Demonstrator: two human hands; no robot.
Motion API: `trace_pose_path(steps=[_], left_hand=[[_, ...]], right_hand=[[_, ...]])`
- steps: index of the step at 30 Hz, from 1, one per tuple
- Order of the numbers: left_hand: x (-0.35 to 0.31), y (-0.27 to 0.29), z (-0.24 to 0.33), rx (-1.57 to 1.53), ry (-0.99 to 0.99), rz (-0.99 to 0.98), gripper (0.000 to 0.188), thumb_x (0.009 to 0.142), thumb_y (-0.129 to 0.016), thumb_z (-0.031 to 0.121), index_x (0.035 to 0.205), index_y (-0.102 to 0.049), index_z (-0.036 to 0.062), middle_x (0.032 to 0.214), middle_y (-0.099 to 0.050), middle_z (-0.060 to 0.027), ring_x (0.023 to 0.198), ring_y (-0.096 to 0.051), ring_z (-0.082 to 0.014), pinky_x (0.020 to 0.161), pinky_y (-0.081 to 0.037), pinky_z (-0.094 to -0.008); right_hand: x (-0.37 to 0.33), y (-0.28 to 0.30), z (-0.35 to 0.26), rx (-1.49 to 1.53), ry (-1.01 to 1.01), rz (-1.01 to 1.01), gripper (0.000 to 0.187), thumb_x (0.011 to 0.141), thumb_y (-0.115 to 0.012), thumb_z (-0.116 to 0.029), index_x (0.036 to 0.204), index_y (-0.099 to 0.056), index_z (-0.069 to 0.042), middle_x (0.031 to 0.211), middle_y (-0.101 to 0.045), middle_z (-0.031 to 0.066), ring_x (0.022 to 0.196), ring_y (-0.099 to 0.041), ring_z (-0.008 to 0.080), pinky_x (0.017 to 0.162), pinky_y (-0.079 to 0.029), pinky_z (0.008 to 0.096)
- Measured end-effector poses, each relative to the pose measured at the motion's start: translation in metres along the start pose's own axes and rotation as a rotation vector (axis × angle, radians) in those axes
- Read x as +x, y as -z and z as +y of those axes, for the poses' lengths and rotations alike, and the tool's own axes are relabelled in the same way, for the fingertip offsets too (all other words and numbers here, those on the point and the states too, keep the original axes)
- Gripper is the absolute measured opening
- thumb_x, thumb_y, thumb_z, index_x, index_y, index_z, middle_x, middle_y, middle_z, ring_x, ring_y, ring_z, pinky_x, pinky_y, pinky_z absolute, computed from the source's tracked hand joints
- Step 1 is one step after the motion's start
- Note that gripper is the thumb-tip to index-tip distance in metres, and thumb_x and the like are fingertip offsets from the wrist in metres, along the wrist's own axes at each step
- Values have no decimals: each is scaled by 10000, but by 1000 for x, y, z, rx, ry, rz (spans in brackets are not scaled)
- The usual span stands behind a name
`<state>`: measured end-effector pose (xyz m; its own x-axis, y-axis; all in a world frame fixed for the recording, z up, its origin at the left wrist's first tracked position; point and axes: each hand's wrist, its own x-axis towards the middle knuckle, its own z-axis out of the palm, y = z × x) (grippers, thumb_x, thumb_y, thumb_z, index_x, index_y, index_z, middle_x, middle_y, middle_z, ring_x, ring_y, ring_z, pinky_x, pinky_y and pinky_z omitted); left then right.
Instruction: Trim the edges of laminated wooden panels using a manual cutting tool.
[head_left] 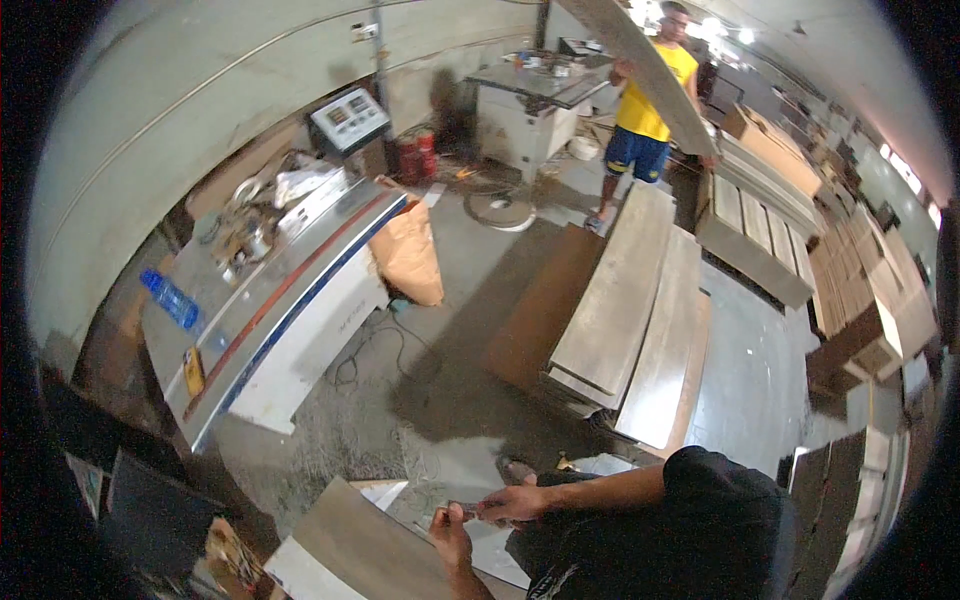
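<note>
My left hand and my right hand meet low in the middle of the view, in front of my dark shirt. Thumb and fingers of both are closed round a small, thin, dark object, too small to name. Below and to the left of them lies a grey-brown flat board with a pale edge. A white angular piece sticks out at its far side, just left of my hands.
Long boards lie stacked ahead, right of centre. Beyond them a person in yellow holds up a long board. A machine table with a blue bottle stands left. Cables trail on the floor. Panel stacks line the right.
</note>
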<state>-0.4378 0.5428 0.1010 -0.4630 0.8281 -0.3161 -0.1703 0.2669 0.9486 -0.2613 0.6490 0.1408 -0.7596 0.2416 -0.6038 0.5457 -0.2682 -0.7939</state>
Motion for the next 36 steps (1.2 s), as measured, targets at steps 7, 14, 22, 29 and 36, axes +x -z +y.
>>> trace_pose_path(steps=[7, 14, 22, 29, 36], left_hand=[[-1, -66, 24, 222, -178, 71, 350, 1030, -556, 206, 749, -502, 4, 674, -555, -112, 622, -506, -217, 593, -432, -394], [11, -127, 29, 421, -141, -140, 276, 1037, -567, 191, 898, -624, -40, 784, -661, -146, 710, -638, -249, 665, -499, -389], [-10, -201, 75, 89, -115, -370, 349, 1024, -616, 260, 1201, -650, -38, 998, -689, -77, 908, -622, -135, 824, -496, -293], [-9, -191, 61, 304, -192, -421, 276, 979, -650, 234, 838, -618, -1, 767, -630, -20, 708, -530, -102, 668, -446, -303], [-36, -223, 88, 398, -423, -367, 295, 1037, -532, 224, 828, -521, 16, 722, -537, -31, 675, -469, -131, 619, -400, -335]], right_hand=[[-17, 8, 40, 378, 66, 82, 444, 1093, -492, -450, 1279, -606, -63, 860, -577, -3, 722, -578, 100, 587, -478, 274], [-89, 93, 40, 605, 225, 559, 518, 1043, -543, -542, 1353, -610, -133, 937, -645, -1, 738, -589, 107, 583, -497, 291], [-143, 99, 67, 378, 307, 402, 425, 1069, -531, -435, 1362, -562, -129, 895, -626, 6, 673, -582, 103, 529, -469, 278], [-179, 92, 74, 468, 309, 210, 392, 1067, -542, -419, 1336, -573, -136, 876, -593, -21, 641, -537, 84, 520, -428, 247], [-192, 87, 70, 841, 414, 51, 318, 1087, -515, -395, 1221, -593, -118, 819, -568, -40, 577, -508, 58, 487, -411, 211]])
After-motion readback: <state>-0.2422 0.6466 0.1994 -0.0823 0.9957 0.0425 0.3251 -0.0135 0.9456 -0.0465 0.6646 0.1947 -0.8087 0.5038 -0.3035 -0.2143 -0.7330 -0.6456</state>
